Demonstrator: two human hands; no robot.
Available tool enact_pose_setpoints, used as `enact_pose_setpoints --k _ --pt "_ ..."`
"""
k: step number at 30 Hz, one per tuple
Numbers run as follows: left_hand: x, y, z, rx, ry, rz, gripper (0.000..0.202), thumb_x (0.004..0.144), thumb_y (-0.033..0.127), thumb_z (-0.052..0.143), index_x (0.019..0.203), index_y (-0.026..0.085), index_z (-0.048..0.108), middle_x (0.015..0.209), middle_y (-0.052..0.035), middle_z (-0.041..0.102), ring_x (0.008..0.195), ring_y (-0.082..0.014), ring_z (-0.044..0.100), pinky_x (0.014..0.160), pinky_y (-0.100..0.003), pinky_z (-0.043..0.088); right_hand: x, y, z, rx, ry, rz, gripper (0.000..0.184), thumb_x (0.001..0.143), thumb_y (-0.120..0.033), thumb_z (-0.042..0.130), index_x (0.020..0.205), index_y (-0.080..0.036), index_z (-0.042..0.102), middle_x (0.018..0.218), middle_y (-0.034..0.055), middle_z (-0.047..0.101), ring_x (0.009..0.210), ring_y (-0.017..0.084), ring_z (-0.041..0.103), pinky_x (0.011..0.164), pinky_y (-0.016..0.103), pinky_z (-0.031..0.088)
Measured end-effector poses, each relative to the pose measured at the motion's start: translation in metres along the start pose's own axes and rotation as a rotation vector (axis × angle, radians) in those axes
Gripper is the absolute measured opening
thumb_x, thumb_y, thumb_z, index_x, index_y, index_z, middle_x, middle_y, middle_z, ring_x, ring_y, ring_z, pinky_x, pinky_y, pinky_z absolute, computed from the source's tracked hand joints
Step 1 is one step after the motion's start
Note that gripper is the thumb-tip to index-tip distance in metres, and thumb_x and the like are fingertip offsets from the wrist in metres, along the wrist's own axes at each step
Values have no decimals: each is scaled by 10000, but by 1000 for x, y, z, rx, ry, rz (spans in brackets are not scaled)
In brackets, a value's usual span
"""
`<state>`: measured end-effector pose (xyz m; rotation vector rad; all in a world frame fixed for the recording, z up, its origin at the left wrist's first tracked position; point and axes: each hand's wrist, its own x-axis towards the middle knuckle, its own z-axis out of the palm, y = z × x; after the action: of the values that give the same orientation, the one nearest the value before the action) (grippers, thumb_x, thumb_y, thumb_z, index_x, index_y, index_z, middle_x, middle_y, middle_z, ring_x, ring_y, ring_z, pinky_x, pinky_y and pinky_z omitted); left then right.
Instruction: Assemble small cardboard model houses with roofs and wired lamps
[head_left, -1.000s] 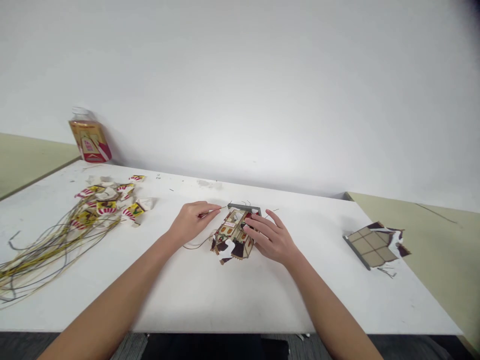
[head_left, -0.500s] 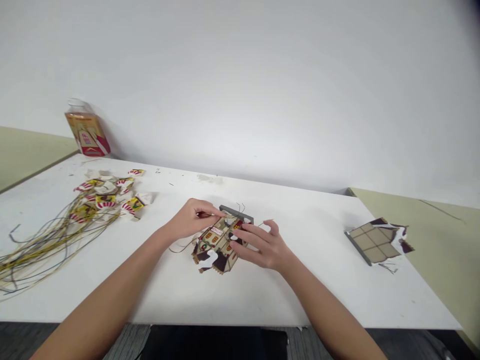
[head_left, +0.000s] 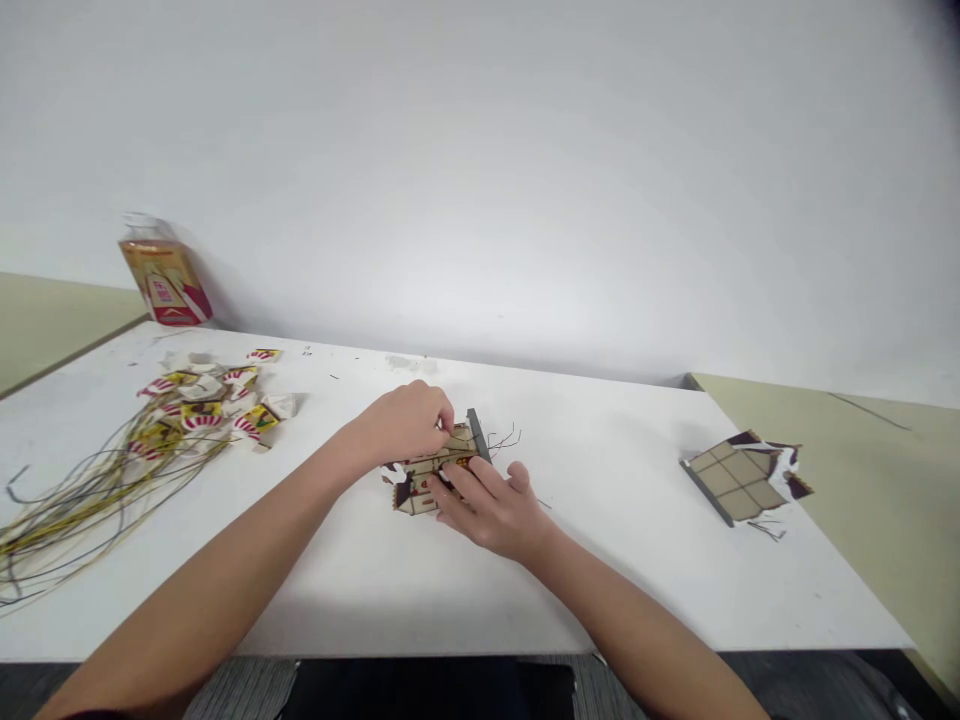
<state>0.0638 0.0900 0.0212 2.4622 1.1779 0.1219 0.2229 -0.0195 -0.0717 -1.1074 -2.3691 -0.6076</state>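
A small model house (head_left: pixel 420 490) with a beige printed front, small windows and dark roof edges lies on the white table, its grey base strip (head_left: pixel 478 435) facing right. My right hand (head_left: pixel 495 510) grips the house, fingers laid across its front. At the upper edge of the house my left hand (head_left: pixel 409 425) is closed in a pinch; a thin wire seems to be in its fingertips, which are partly hidden. Loose thin wire ends (head_left: pixel 506 440) stick out beyond the base strip.
A pile of small red, white and yellow printed pieces (head_left: pixel 202 415) with long wires (head_left: pixel 67 520) lies at left. Behind it, a bottle with an orange-red label (head_left: pixel 166 285) stands by the wall. Another model house (head_left: pixel 739 480), back up, lies near the table's right edge.
The house has turned clockwise, so its base strip now faces right. My left hand has curled tighter over the upper edge, and my right hand has shifted slightly left and down.
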Motion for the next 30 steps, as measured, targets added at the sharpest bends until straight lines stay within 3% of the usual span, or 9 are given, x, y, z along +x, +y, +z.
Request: enact_pose_setpoints --k 3,5,7,9,12,14,19,24,30 --pt "2 14 -4 97 -33 -56 244 614 124 510 692 215 722 741 -53 702 585 -161 571 528 -257 368 -2 4 -1 29 54 -59 326 897 -540 503 1149 -357 600 1027 -33 708 863 171 623 809 342 354" --pt "1 21 -5 163 -38 -79 251 613 117 511 718 209 720 778 -67 701 583 -164 563 519 -261 352 -4 10 -1 89 195 -87 408 850 -653 489 1086 -350 625 962 -37 714 820 173 609 849 369 321" --pt "-2 25 -3 220 -38 -75 255 626 114 513 734 214 721 788 -71 694 584 -167 559 519 -265 341 -6 19 -3 131 347 -22 389 836 -636 523 1037 -323 640 876 -30 713 778 170 601 885 391 287" --pt "-4 26 0 257 -37 -54 243 643 111 513 727 214 716 769 -74 681 579 -166 555 516 -265 335 -5 30 -4 163 389 176 269 879 -496 543 1000 -281 649 825 -12 707 750 162 604 880 397 282" --pt "-6 27 6 298 -41 -34 207 692 110 495 685 187 686 707 -84 644 557 -164 554 513 -264 345 -3 42 -2 316 220 544 181 932 -285 481 940 -244 658 841 5 702 749 142 619 811 360 334" --pt "-6 29 10 331 -52 -49 204 721 103 477 685 175 665 704 -90 629 568 -177 572 523 -271 367 -2 47 3 482 102 660 196 931 -236 469 914 -243 664 852 -1 695 739 125 622 754 317 382" --pt "-5 42 18 378 -53 -155 234 714 47 472 796 160 659 730 -105 627 648 -217 627 554 -280 402 -1 45 16 711 1 600 203 885 -162 478 852 -225 668 835 3 671 712 111 618 667 248 437" --pt "-4 44 21 313 -74 -147 229 708 39 459 711 168 648 711 -85 636 617 -184 607 525 -253 360 -2 40 20 628 -95 542 273 810 -51 437 784 -214 654 876 5 664 762 116 621 669 251 407" --pt "-4 39 26 163 -17 -132 236 711 69 462 655 198 651 694 -63 634 542 -156 544 497 -258 313 -6 39 27 428 -68 516 245 710 -46 485 794 -213 642 850 4 622 764 143 568 651 292 283"
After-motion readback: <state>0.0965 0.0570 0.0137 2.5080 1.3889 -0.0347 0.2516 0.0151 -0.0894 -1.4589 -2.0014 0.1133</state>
